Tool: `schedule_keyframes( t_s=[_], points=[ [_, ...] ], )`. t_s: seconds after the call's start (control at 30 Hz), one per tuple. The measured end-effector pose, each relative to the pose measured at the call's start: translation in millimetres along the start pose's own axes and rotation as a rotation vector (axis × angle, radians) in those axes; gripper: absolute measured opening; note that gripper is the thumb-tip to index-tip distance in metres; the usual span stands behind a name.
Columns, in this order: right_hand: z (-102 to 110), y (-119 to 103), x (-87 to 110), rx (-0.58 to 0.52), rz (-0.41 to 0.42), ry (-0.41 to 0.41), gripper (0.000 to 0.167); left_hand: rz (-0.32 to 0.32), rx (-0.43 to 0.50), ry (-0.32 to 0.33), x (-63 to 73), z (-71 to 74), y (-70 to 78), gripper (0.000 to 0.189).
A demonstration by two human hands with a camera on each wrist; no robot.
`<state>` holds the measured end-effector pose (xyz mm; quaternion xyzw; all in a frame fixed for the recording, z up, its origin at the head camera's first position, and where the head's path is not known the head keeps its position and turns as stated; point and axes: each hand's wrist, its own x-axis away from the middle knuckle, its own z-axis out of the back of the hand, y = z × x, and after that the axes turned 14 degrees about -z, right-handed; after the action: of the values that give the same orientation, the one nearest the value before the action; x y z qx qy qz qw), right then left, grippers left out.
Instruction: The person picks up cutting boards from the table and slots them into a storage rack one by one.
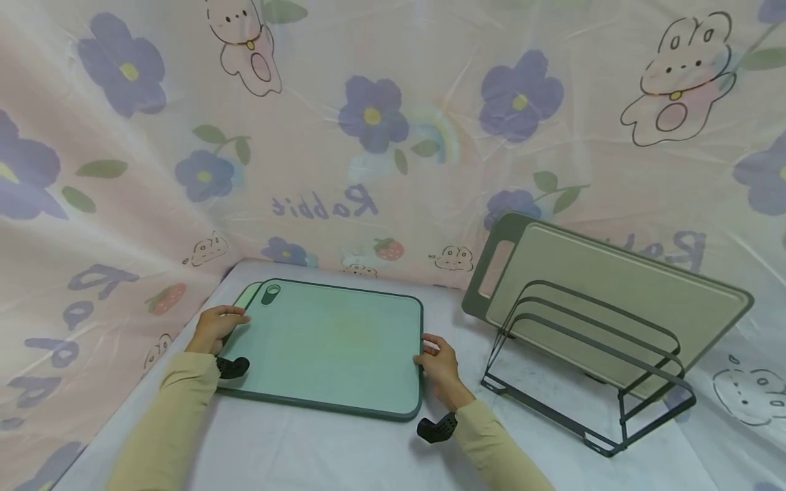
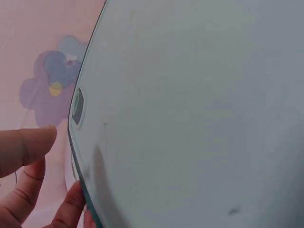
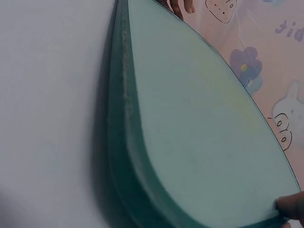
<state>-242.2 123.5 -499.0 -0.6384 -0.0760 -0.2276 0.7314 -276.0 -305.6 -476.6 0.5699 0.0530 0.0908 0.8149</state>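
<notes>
A mint-green cutting board point(image 1: 331, 348) with a dark green rim and a small hole in one corner lies flat between both hands. From under its far left corner peeks the edge of a lighter green board point(image 1: 247, 294). At the left edge is my left hand point(image 1: 215, 327); in the left wrist view its lower fingers point(image 2: 71, 204) touch the rim, while an upper digit stands apart from it. My right hand point(image 1: 441, 368) pinches the right edge, with the thumb point(image 3: 289, 205) on top in the right wrist view and the other fingers mostly hidden.
To the right stands a dark wire rack point(image 1: 552, 409) with several loops. A large beige board point(image 1: 620, 293) with a grey-green handle leans in it. Patterned cloth point(image 1: 393, 170) hangs behind and to the left of the white-covered table point(image 1: 295, 450).
</notes>
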Motion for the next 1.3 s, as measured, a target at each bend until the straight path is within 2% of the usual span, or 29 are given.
schedule_keyframes(
  t_s=[0.17, 0.3, 0.47, 0.63, 0.77, 1.07, 1.3],
  points=[
    [1, 0, 0.3, -0.024, -0.004, -0.009, 0.057, -0.002, 0.023, 0.021, 4.6, -1.7, 9.6, 0.017],
    [1, 0, 0.7, -0.026, -0.009, -0.017, 0.059, 0.032, 0.023, 0.045, 5.4, -0.6, 15.1, 0.016],
    [3, 0, 0.5, -0.036, -0.009, -0.028, 0.058, 0.036, 0.024, 0.056, 4.6, 1.0, 15.2, 0.024],
    [5, 1, 0.0, -0.057, -0.015, -0.049, 0.057, 0.069, 0.073, 0.048, 7.5, 3.4, 10.1, 0.030],
    [6, 1, 0.5, -0.068, -0.012, -0.057, 0.058, 0.064, 0.100, 0.050, 7.2, 1.2, 8.2, 0.039],
    [8, 1, 3.7, -0.098, 0.000, -0.045, 0.058, 0.046, 0.136, -0.033, -1.3, 2.8, 7.9, 0.070],
    [7, -1, 4.8, -0.111, -0.007, -0.033, 0.060, 0.018, 0.111, -0.042, 4.4, 3.2, 21.1, 0.067]
  ],
)
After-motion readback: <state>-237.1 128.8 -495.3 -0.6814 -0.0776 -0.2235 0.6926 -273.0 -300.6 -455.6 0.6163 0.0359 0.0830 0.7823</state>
